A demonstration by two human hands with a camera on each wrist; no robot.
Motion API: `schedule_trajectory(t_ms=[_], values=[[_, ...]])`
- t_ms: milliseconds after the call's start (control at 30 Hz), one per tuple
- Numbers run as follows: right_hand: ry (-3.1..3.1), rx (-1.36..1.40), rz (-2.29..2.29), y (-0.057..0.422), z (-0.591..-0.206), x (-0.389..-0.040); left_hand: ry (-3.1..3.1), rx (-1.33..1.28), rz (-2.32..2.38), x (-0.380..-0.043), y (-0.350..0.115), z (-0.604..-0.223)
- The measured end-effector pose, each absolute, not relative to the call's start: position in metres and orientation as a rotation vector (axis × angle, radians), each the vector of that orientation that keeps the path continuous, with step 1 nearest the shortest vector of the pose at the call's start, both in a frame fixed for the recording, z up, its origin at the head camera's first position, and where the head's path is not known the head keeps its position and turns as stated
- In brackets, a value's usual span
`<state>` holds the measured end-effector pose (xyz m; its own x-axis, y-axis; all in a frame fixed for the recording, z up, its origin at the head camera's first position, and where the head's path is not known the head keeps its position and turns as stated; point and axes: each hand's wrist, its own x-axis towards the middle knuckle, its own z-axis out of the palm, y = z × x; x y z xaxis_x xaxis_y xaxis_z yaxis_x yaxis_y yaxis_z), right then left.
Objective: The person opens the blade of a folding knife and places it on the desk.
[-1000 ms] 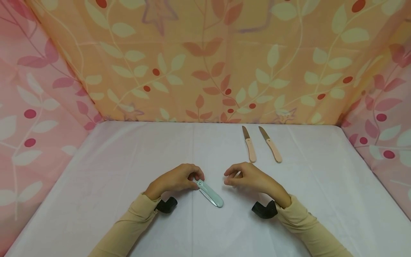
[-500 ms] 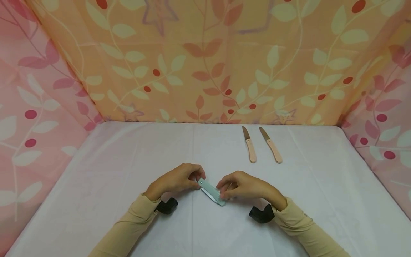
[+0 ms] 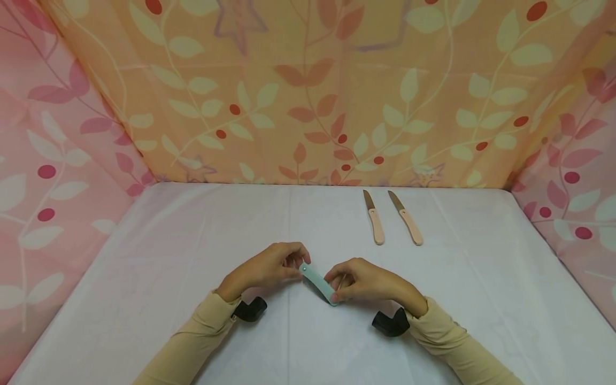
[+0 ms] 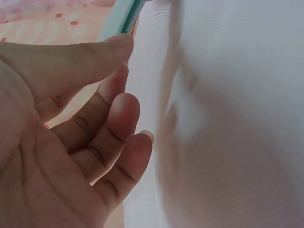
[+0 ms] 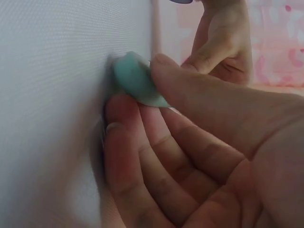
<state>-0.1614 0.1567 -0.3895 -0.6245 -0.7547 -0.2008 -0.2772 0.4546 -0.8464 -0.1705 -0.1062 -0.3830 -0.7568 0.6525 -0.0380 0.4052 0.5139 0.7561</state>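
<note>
A pale green folding knife (image 3: 317,282) slants between my two hands, close over the white cloth. My left hand (image 3: 270,264) pinches the far, riveted end between thumb and fingertips. In the left wrist view, part of the handle (image 4: 118,20) shows above the thumb, and the other fingers curl beneath. My right hand (image 3: 371,279) grips the near end; in the right wrist view its thumb presses on the rounded handle end (image 5: 132,76) with fingertips below. The handle's broad side is turned up in the head view, with a dark gap along its lower edge where the blade is hidden in shadow.
Two knives with beige handles, a left one (image 3: 376,224) and a right one (image 3: 410,224), lie at the back right with blades pointing away. Leaf-patterned cloth walls (image 3: 308,91) enclose the table (image 3: 168,267) at back and sides. Black wrist pieces (image 3: 392,322) hang under both sleeves.
My right hand came in from the right and down, and took hold of the knife's near end. The knife has tilted and shifted slightly up and right; its silver blade no longer shows.
</note>
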Motion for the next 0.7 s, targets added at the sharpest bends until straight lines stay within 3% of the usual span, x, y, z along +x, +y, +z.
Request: schedule_trajectory(t_ms=[700], values=[[2.196,-0.717,-1.266,0.1553,-0.3914,-0.1628,2.475,0.720,1.317,-0.1680,-0.1008,-0.3803]])
